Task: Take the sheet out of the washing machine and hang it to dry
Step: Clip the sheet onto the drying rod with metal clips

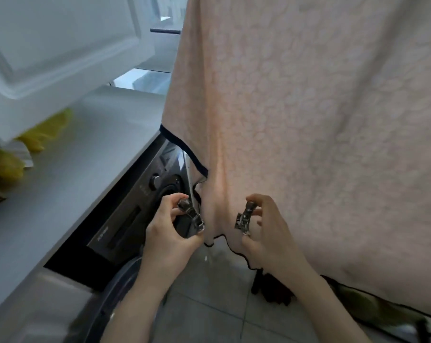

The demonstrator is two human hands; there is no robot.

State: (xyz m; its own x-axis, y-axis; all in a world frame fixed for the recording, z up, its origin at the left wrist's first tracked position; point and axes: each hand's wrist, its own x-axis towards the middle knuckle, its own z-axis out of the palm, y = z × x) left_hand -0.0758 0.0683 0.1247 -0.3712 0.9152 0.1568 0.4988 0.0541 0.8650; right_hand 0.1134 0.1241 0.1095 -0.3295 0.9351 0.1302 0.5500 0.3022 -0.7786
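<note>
From the head camera, the sheet [308,120] is already out of the washing machine [135,219] and hangs full length in front of the person, its dark-trimmed hem near the floor. The left hand [170,233] pinches one metal clip [191,214] and the right hand [266,229] another clip [244,216]. Fastening looks like what remains.

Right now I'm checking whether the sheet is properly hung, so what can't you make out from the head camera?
- What the pink sheet hangs from: cut off by the top edge.
- The washing machine drum: hidden behind the left hand and the sheet.
- The panel lettering: too small and blurred.
- Whether the metal clips in the left hand and right hand grip the fabric: unclear.
- The dark object on the floor: partly covered by the sheet.
</note>
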